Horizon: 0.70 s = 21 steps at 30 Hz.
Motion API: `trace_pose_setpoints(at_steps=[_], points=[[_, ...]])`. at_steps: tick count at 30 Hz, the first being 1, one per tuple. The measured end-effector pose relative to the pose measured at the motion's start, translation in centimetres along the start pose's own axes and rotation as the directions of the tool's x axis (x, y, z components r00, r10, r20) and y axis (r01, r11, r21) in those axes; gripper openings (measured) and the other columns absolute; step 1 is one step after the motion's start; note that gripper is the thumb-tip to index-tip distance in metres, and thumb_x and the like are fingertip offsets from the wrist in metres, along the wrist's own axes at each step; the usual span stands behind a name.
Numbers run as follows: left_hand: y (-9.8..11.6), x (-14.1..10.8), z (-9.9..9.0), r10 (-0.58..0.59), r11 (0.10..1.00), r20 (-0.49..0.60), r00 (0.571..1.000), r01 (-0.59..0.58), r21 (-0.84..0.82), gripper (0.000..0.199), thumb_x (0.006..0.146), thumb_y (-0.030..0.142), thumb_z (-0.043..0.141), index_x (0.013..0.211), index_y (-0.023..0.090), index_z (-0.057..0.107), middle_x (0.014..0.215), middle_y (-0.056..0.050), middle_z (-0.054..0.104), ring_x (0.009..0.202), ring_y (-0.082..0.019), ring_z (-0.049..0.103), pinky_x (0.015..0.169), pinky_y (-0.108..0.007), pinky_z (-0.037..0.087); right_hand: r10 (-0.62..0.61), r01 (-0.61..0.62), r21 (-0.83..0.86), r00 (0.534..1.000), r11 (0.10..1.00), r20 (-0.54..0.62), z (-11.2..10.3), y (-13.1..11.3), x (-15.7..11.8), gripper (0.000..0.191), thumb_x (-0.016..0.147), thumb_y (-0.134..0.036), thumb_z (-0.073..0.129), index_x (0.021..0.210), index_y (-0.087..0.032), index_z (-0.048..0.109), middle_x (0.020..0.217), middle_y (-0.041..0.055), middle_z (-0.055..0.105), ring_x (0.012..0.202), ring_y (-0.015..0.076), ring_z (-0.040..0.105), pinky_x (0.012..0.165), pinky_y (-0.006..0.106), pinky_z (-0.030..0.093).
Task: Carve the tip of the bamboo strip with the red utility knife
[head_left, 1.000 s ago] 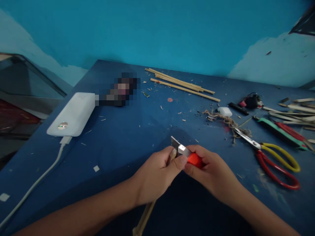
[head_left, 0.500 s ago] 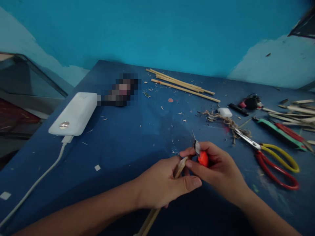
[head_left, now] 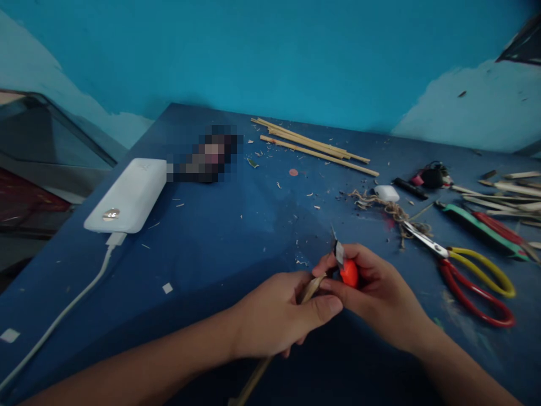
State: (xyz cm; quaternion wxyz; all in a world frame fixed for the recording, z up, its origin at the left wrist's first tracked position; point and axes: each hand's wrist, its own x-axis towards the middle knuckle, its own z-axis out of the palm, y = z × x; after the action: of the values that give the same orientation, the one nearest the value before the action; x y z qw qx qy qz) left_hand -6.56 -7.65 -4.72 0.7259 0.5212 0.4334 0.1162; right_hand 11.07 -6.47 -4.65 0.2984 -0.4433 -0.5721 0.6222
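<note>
My left hand (head_left: 279, 316) is wrapped round a split bamboo stick (head_left: 256, 379), whose lower end slants down below the palm. The stick's pale tip sticks out past the left thumb and meets the right fingertips. My right hand (head_left: 376, 293) is closed on a small knife (head_left: 349, 273) with an orange handle and a thin metal blade pointing up and away. Its thumb and forefinger touch the stick's tip. The two hands are close together above the blue table (head_left: 203, 259); most of the knife's handle is hidden in the right fingers.
Thin bamboo sticks (head_left: 313, 144) lie at the back. Scissors (head_left: 456, 259), green-and-red pliers (head_left: 486, 228), twine (head_left: 393, 211), a white case (head_left: 386, 193) and split bamboo pieces (head_left: 507, 194) are at right. A white power bank (head_left: 129, 194) with a cable (head_left: 80, 301) lies left, beside a blurred-out object (head_left: 207, 158).
The stick has turned slightly in my left hand, and its tip now sits a little further right against the right fingers. The knife has hardly moved.
</note>
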Motion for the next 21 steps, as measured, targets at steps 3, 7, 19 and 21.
trace_pose_setpoints(at_steps=[3,7,19,21], points=[[-0.04,-0.05,-0.04,0.011,1.000,-0.010,1.000,-0.012,-0.028,0.037,0.086,0.052,0.039,0.081,0.017,0.049,0.046,0.007,0.043,0.034,-0.005,0.039,0.035,-0.015,0.032,-0.035,0.033,-0.042,0.998,0.999,-0.045,-0.03,0.00,-0.17,0.010,0.082,-0.021,0.061,0.091,-0.023,0.057,0.084,0.0005,0.063,0.073,0.0137,0.062,0.067,0.026,0.052],[-0.31,0.02,0.00,0.031,0.999,0.000,1.000,-0.031,-0.017,0.039,0.086,0.054,0.039,0.069,0.019,0.044,0.037,0.009,0.035,0.031,-0.007,0.035,0.032,-0.016,0.028,-0.023,0.015,-0.109,0.997,0.994,-0.068,0.08,-0.23,-0.22,0.010,0.080,-0.021,0.060,0.089,-0.023,0.057,0.084,0.0014,0.063,0.075,0.0149,0.061,0.068,0.027,0.053],[-0.74,0.75,-0.60,0.086,0.921,-0.137,0.987,-0.131,-0.367,0.038,0.090,0.048,0.031,0.068,0.019,0.041,0.043,0.009,0.037,0.033,-0.005,0.032,0.035,-0.017,0.026,-0.012,-0.061,-0.440,0.987,0.896,-0.162,-0.78,-0.45,0.23,0.009,0.080,-0.027,0.057,0.088,-0.022,0.055,0.068,-0.0022,0.051,0.059,0.0129,0.047,0.053,0.023,0.041],[-0.65,0.68,-0.51,0.081,0.937,-0.178,0.981,-0.136,-0.323,0.037,0.089,0.050,0.035,0.068,0.019,0.040,0.045,0.009,0.037,0.034,-0.005,0.033,0.037,-0.017,0.028,-0.011,-0.064,-0.451,0.987,0.890,-0.161,-0.78,-0.52,0.10,0.008,0.081,-0.027,0.056,0.087,-0.022,0.054,0.066,-0.0031,0.047,0.057,0.0125,0.044,0.051,0.022,0.039]])
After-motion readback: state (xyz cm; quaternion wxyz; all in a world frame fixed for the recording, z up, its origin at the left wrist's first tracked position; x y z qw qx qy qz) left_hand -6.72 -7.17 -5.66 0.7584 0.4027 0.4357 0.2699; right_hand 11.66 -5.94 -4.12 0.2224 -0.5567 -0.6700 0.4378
